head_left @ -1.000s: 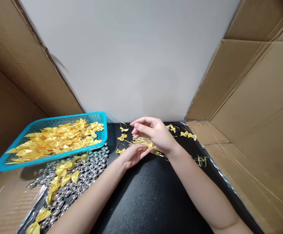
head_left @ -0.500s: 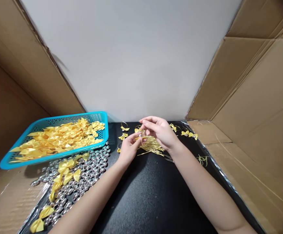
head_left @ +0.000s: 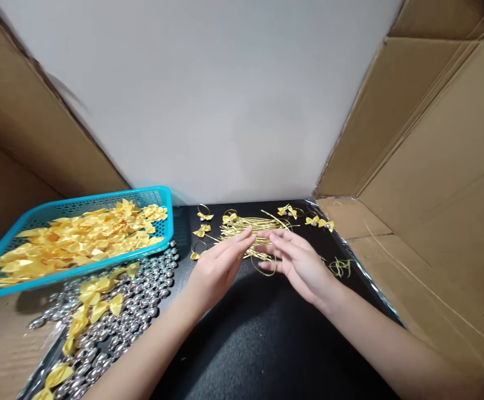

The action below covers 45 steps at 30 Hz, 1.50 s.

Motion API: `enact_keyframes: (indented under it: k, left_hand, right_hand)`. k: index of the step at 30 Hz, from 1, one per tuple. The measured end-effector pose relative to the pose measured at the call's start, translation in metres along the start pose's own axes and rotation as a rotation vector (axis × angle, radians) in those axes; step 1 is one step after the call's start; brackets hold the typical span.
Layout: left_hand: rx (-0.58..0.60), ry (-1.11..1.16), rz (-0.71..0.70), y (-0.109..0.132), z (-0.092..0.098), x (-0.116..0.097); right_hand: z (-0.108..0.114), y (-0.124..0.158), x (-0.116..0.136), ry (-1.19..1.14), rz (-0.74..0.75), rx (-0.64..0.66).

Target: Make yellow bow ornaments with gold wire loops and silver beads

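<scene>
My left hand (head_left: 216,268) and my right hand (head_left: 298,261) hover side by side over the black mat (head_left: 246,333), fingers stretched forward and slightly apart, holding nothing. Their fingertips reach the near edge of a bundle of gold wire ties (head_left: 252,229). A gold wire loop (head_left: 263,268) lies on the mat between the two hands. Finished yellow bows with loops (head_left: 202,215) lie just beyond the bundle at the back of the mat.
A blue mesh tray (head_left: 161,194) heaped with yellow ribbon bows stands at the left. In front of it lie several silver beads (head_left: 142,289) with loose yellow bows (head_left: 96,300) on them. Cardboard walls stand left and right (head_left: 433,166), a white wall behind. More bows (head_left: 321,222) lie at back right.
Both hands let go of the small piece they pinched, opened and lowered toward the mat. The view shifted down and to the right.
</scene>
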<state>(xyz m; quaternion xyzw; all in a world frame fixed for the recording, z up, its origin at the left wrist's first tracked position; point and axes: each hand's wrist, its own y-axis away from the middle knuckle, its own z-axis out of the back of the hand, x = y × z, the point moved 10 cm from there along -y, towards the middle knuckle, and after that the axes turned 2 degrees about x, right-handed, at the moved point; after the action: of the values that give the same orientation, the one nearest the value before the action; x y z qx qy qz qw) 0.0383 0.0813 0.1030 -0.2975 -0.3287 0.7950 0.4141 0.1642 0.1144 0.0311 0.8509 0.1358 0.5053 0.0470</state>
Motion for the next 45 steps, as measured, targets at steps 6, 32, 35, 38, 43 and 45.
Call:
enact_keyframes:
  k: [6,32,35,38,43,45]
  left_hand:
    - [0.198,0.177,-0.107,0.041,-0.022,-0.039]
    - [0.392,0.521,0.551,0.090,-0.041,-0.042]
    - [0.287,0.788,0.931,0.103,-0.047,-0.026]
    - [0.359,1.055,1.255,0.117,-0.069,-0.027]
    - [0.458,1.176,1.454,0.127,-0.088,-0.032]
    - [0.401,1.184,1.465,0.129,-0.091,-0.030]
  right_hand:
    - [0.008,0.042,-0.047,-0.142,-0.165,0.029]
    - [0.032,0.091,-0.106,-0.268,-0.307,-0.199]
    - [0.033,0.091,-0.103,-0.220,-0.299,-0.210]
    - [0.034,0.090,-0.102,-0.125,-0.287,-0.186]
    - [0.037,0.087,-0.085,0.179,-0.161,-0.130]
    - [0.035,0.086,-0.069,0.309,-0.075,-0.098]
